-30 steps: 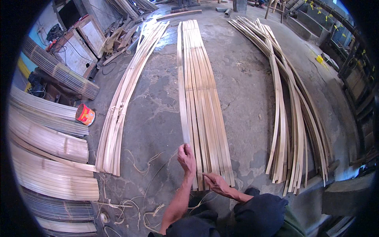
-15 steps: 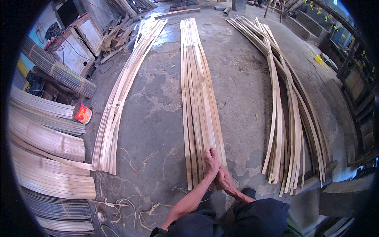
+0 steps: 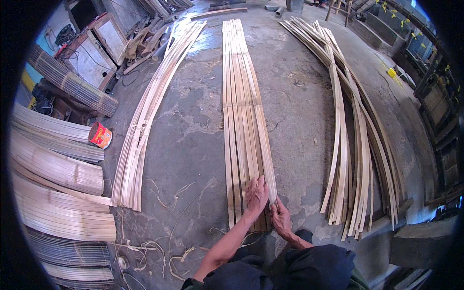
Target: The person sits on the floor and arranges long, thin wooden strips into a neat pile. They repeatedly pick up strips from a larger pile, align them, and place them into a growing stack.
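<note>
A long row of pale bamboo strips (image 3: pixel 240 121) lies side by side on the floor before me, running away from my knees. At its right edge, one loose strip (image 3: pixel 266 159) reaches toward me, its near end in my right hand (image 3: pixel 281 218), between thumb and fingers. My left hand (image 3: pixel 257 194) rests on the near part of the row, just left of that strip. Its fingers lie forward over the strips, slightly bent. The near ends of several strips are partly hidden under my left hand and forearm.
Bundles of loose strips lie on the left (image 3: pixel 150 111) and right (image 3: pixel 357 145). Slatted bamboo panels (image 3: pixel 63 212) and a red tub (image 3: pixel 100 135) line the left side. Curly fibre scraps (image 3: pixel 169 193) litter the grey concrete floor. Wooden poles (image 3: pixel 147 46) are heaped at far left.
The loose strip has shifted rightward, from over the row to its right edge. My hands have moved apart: the left slightly forward, the right slightly to the right.
</note>
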`<act>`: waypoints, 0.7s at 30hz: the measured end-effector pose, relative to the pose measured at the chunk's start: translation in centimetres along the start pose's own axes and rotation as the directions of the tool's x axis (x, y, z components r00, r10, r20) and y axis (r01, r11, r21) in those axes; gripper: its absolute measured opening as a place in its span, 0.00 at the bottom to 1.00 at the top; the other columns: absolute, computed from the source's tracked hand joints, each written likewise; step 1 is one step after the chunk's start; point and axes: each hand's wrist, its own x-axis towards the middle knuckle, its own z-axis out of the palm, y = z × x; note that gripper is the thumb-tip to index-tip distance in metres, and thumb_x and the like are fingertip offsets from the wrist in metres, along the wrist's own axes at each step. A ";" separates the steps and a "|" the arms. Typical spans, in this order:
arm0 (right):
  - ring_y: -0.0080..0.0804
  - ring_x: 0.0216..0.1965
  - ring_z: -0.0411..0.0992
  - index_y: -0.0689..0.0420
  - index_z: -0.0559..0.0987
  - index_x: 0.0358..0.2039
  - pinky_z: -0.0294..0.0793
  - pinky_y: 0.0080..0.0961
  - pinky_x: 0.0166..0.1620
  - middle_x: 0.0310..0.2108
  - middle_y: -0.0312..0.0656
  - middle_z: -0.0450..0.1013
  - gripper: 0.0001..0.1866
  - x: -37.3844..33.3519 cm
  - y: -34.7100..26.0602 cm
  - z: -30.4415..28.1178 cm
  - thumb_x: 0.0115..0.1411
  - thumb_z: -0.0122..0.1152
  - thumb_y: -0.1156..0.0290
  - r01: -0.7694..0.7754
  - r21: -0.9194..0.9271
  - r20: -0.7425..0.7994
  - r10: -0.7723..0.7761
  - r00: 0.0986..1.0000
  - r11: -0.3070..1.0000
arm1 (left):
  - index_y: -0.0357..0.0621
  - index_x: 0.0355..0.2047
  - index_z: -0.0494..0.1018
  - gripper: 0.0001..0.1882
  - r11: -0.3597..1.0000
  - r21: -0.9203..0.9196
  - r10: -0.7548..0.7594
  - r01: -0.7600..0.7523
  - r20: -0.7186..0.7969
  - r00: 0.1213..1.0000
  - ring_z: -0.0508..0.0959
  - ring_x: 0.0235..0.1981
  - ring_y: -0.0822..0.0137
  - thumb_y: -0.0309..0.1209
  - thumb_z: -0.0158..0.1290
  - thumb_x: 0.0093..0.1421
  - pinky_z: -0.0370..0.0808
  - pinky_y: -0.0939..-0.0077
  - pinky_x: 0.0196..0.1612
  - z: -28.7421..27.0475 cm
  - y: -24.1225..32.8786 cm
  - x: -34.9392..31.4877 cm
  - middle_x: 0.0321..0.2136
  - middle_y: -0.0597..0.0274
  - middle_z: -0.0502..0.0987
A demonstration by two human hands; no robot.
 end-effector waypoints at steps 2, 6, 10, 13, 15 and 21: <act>0.15 0.21 0.62 0.50 0.65 0.65 0.65 0.17 0.23 0.22 0.28 0.67 0.24 0.3 0.9 0.2 0.69 0.49 0.67 -0.050 0.046 -0.012 0.051 0.999 0.998 | 0.43 0.56 0.67 0.23 0.980 0.147 0.146 -0.137 -0.052 0.988 0.63 0.61 0.52 0.34 0.50 0.61 0.59 0.52 0.61 -0.1 -0.6 -0.8 0.61 0.49 0.62; 0.21 0.27 0.66 0.52 0.61 0.66 0.70 0.20 0.33 0.26 0.36 0.70 0.26 0.7 -0.6 0.5 0.68 0.49 0.68 -0.103 0.074 0.058 0.099 0.993 0.992 | 0.44 0.62 0.63 0.28 0.923 0.294 0.253 -0.246 0.016 0.967 0.54 0.68 0.55 0.36 0.49 0.62 0.47 0.50 0.68 0.0 -3.2 -2.2 0.66 0.54 0.57; 0.17 0.23 0.64 0.46 0.62 0.66 0.68 0.18 0.26 0.23 0.31 0.68 0.26 1.0 0.3 0.7 0.69 0.49 0.67 -0.106 0.083 0.082 0.100 0.992 0.991 | 0.43 0.63 0.62 0.28 0.918 0.298 0.272 -0.262 0.009 0.962 0.53 0.68 0.56 0.39 0.46 0.64 0.46 0.50 0.69 0.2 -3.5 -2.3 0.66 0.56 0.56; 0.18 0.21 0.65 0.43 0.62 0.66 0.69 0.19 0.25 0.23 0.32 0.69 0.26 0.9 0.5 0.4 0.69 0.50 0.67 -0.127 -0.039 0.105 0.130 0.986 0.991 | 0.43 0.64 0.60 0.29 0.921 0.294 0.263 -0.257 0.021 0.965 0.52 0.69 0.56 0.40 0.45 0.65 0.45 0.50 0.69 0.3 -3.5 -2.3 0.67 0.57 0.55; 0.19 0.21 0.67 0.44 0.62 0.66 0.71 0.21 0.26 0.24 0.35 0.71 0.26 1.0 0.0 0.2 0.68 0.51 0.67 -0.110 -0.113 0.127 0.124 0.984 0.987 | 0.43 0.64 0.58 0.29 0.920 0.298 0.257 -0.254 0.028 0.966 0.51 0.69 0.57 0.40 0.44 0.65 0.45 0.50 0.69 0.3 -3.6 -2.3 0.67 0.57 0.55; 0.23 0.21 0.70 0.50 0.62 0.65 0.74 0.27 0.28 0.25 0.42 0.74 0.27 1.3 0.0 -0.2 0.66 0.54 0.68 -0.005 -0.199 0.131 0.031 0.991 0.980 | 0.43 0.64 0.58 0.29 0.932 0.261 0.254 -0.251 0.021 0.967 0.50 0.69 0.56 0.40 0.44 0.66 0.43 0.51 0.70 0.3 -3.6 -2.3 0.67 0.57 0.54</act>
